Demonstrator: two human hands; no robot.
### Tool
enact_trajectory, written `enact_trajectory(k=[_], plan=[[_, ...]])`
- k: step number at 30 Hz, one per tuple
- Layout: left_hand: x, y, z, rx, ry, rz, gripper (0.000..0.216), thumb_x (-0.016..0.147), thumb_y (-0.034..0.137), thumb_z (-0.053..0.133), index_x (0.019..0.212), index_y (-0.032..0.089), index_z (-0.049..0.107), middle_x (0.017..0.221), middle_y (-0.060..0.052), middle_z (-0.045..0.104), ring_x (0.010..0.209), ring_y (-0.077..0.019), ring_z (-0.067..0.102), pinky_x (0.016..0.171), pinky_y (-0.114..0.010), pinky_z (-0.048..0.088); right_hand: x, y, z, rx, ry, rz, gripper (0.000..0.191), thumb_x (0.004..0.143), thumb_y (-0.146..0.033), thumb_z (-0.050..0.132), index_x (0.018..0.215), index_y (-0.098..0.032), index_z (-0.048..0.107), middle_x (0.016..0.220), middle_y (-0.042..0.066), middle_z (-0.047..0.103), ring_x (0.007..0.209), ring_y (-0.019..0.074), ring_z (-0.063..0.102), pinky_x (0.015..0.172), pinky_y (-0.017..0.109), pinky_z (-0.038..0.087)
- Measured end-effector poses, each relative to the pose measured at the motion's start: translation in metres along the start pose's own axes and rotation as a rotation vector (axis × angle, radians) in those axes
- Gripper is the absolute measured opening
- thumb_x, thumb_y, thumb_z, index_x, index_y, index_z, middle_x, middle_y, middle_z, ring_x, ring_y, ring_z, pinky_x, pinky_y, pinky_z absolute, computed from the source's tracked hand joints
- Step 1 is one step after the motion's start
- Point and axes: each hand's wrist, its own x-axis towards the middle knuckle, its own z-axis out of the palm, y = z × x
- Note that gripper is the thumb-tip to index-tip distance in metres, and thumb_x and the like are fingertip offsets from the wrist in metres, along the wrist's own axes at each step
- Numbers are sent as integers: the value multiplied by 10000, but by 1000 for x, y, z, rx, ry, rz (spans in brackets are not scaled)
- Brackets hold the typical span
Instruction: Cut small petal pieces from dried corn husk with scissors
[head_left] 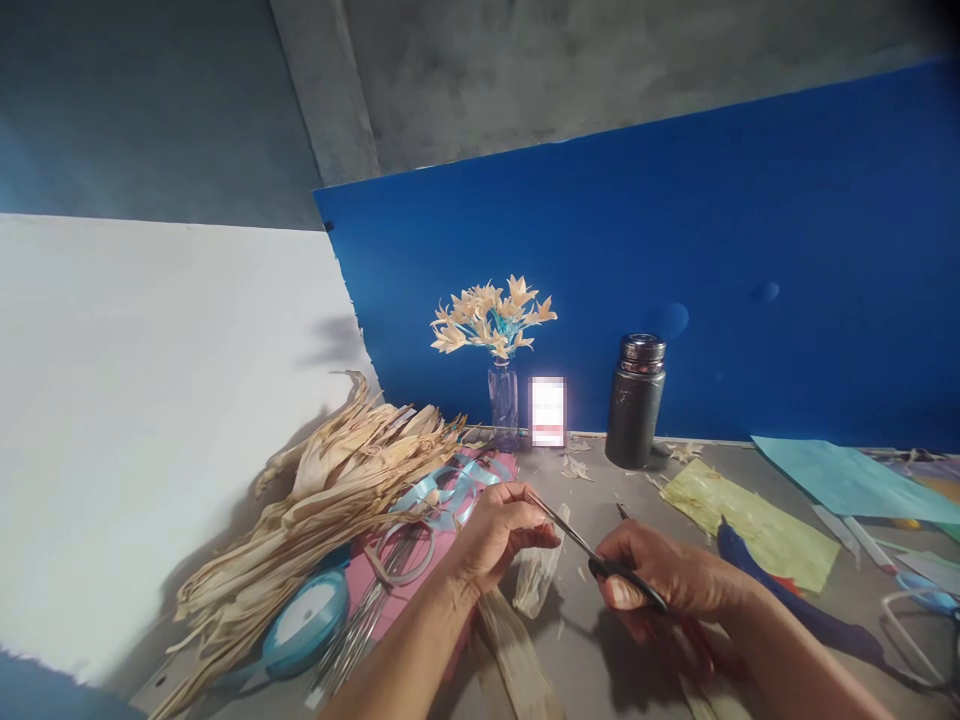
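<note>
My right hand [652, 575] is wrapped around scissors [574, 535] with dark handles. Their long blade slants up and left to the fingers of my left hand; a second dark tip shows above my right knuckles. My left hand [506, 535] is curled, thumb and fingers pinched at the blade's end; whatever small thing may be between them is hidden. Under my hands lie a crumpled pale husk piece [541, 570] and a wider dried husk strip [514, 655]. A red handle-like part [697, 645] shows below my right hand; what it belongs to is unclear.
Left lie a heap of dried husks [322, 500], light-blue ribbon [446, 490], a blue tape roll [307, 620] and thin wires [375, 600] on pink paper. Behind stand a vase of husk flowers [502, 400] and a dark flask [635, 405]. Right are yellow paper [757, 520] and a dark-blue tool [795, 600].
</note>
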Motion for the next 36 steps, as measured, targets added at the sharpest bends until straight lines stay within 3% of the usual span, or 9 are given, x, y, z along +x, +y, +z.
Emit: enact_trajectory(k=[9, 24, 28, 31, 36], plan=[[-1, 4, -1, -30, 5, -4, 167, 632, 221, 763, 667, 123, 633, 651, -47, 636, 622, -158, 603, 728, -376, 544, -2, -6, -2, -26, 81, 22, 509, 759, -633, 654, 572, -164, 589, 509, 1, 601, 441, 89, 412, 434, 217, 251], [-1, 5, -3, -35, -12, 15, 140, 633, 180, 764, 652, 115, 642, 654, -47, 639, 646, -169, 634, 745, -363, 535, -3, -7, 0, -23, 41, -1, 487, 784, -585, 651, 555, -160, 580, 492, -14, 583, 442, 84, 399, 445, 223, 254], [0, 3, -3, -52, -19, 42, 128, 656, 180, 772, 676, 110, 667, 641, -44, 636, 650, -160, 622, 753, -366, 542, -2, -3, 0, 16, 85, 64, 409, 767, -515, 685, 565, -174, 580, 482, -27, 586, 406, 79, 353, 428, 230, 216], [-1, 3, -3, -37, -40, 46, 166, 669, 218, 800, 686, 106, 678, 670, -59, 659, 665, -159, 622, 746, -352, 544, 4, 2, 0, 32, 162, 49, 351, 744, -465, 702, 590, -171, 588, 512, -14, 612, 425, 84, 369, 438, 233, 218], [-2, -2, 1, 34, -23, 1, 251, 679, 311, 824, 731, 103, 692, 748, -99, 714, 694, -182, 660, 721, -326, 537, 20, 2, 8, 215, 485, -143, 268, 721, -388, 743, 805, -159, 631, 655, -26, 579, 565, 94, 406, 534, 228, 303]])
